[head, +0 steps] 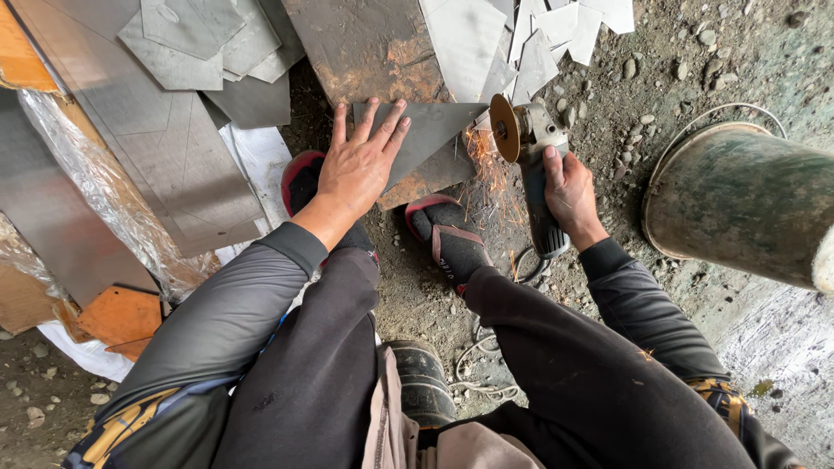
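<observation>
**Your hands on the metal and the grinder**

Your left hand (360, 161) lies flat with its fingers spread wide on a grey metal sheet (426, 130). The palm presses down on the near corner of the sheet, and the sheet sticks out to the right, past your fingertips. It rests on a rusty brown plate (369, 48) that lies on the ground.

Your right hand (569, 191) is closed around the dark handle of an angle grinder (532, 165). The grinder points away from you. Its round disc (504, 128) stands on edge, right at the right end of the grey sheet. Orange sparks (486, 169) fall down from the disc, toward your foot.

That foot, in a sock and sandal (452, 239), sits on the dirt between your two hands, just below the sparks. Your other foot (300, 178) is partly hidden under your left wrist.

More cut metal pieces (543, 35) lie in a pile just behind the grinder. Big grey sheets (165, 148) are stacked to your left, with some wrapped in clear plastic (113, 204). A large round drum (738, 200) lies on its side to your right, well apart from the grinder. The grinder's cord (486, 356) curls on the ground between your legs.
</observation>
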